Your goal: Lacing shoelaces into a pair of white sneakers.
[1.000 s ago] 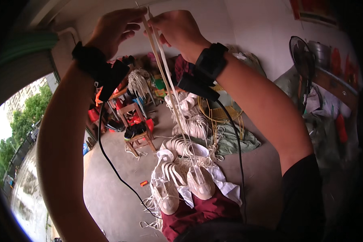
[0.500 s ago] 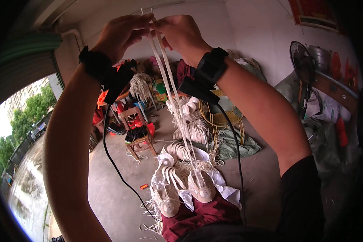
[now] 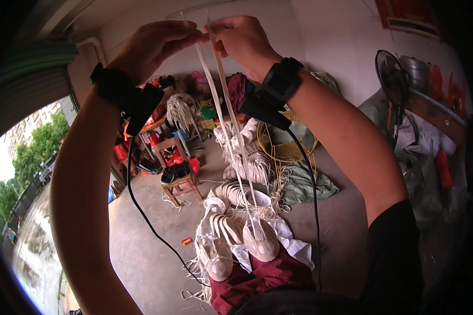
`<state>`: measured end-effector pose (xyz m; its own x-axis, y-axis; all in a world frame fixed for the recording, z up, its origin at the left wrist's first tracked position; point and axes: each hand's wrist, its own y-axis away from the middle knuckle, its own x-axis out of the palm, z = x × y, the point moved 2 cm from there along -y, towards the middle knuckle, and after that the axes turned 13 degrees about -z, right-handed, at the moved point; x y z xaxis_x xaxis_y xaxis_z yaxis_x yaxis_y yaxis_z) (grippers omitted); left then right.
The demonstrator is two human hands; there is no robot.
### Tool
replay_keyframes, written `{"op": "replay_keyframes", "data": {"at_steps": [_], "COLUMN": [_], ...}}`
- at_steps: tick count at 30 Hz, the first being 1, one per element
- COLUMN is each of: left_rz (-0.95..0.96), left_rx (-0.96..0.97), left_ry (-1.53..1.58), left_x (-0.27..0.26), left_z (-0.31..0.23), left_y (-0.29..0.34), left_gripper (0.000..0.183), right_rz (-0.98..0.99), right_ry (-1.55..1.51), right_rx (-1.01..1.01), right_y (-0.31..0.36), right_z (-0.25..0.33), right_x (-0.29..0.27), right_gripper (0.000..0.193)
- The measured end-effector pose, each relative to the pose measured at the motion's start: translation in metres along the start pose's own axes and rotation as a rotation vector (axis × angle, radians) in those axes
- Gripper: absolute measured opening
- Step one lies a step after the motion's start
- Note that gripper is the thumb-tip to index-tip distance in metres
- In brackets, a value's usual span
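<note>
Both of my hands are raised high at the top of the view, fingertips close together. My left hand [image 3: 155, 44] pinches one strand of a long white shoelace [image 3: 211, 84], and my right hand [image 3: 242, 39] pinches the other strand. Short ends stick up above my fingers. The two strands run down, taut and slightly apart, to the right-hand beige shoe [image 3: 261, 244]. A matching beige shoe [image 3: 217, 258] is to its left; both are by my maroon trouser legs [image 3: 260, 281]. White cloth [image 3: 299, 252] lies beside and beneath them.
Bundles of white laces [image 3: 249, 163] lie beyond the shoes. A wooden chair [image 3: 181, 181] holds dark items. A yellow wire frame [image 3: 284, 147] stands near green sacking [image 3: 307, 186]. At right is a fan [image 3: 391, 79]. Black cables [image 3: 152, 228] hang from both wrist devices.
The two lace strands have spread a little farther apart at the top. My left hand has shifted slightly left, and my right hand slightly right and up.
</note>
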<state>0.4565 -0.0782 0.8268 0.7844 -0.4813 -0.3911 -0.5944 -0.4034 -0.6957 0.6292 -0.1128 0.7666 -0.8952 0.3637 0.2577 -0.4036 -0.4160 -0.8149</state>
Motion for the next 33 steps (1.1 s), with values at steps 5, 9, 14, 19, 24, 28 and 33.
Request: {"op": "replay_keyframes", "data": {"at_steps": [5, 9, 14, 19, 24, 28, 33], "left_rz": [-0.02, -0.115, -0.107, -0.12, -0.194, -0.156, -0.153], "left_rx": [0.008, -0.02, 0.025, 0.034, 0.035, 0.022, -0.021], "left_ry": [0.058, -0.033, -0.109, -0.125, -0.11, -0.125, -0.077], "left_x": [-0.002, -0.001, 0.001, 0.004, 0.009, 0.006, 0.004], "left_z": [0.002, 0.002, -0.003, -0.006, -0.008, -0.01, -0.008], "left_y": [-0.002, -0.005, -0.006, -0.003, -0.003, -0.003, -0.004], "left_gripper": [0.027, 0.026, 0.025, 0.024, 0.024, 0.025, 0.025], "right_rz": [-0.008, -0.023, -0.082, -0.037, -0.094, -0.091, -0.074], "right_ry": [0.003, -0.01, -0.057, 0.034, -0.05, -0.027, -0.04], "right_rx": [-0.003, -0.001, -0.057, -0.037, -0.072, -0.075, -0.085], "right_y": [0.002, 0.002, 0.0, 0.004, 0.004, 0.005, 0.007], "right_z": [0.004, 0.005, 0.012, 0.016, 0.02, 0.023, 0.024], "right_x": [0.0, 0.002, 0.002, 0.003, 0.004, 0.004, 0.003], "right_gripper": [0.022, 0.024, 0.014, 0.023, 0.014, 0.014, 0.016]}}
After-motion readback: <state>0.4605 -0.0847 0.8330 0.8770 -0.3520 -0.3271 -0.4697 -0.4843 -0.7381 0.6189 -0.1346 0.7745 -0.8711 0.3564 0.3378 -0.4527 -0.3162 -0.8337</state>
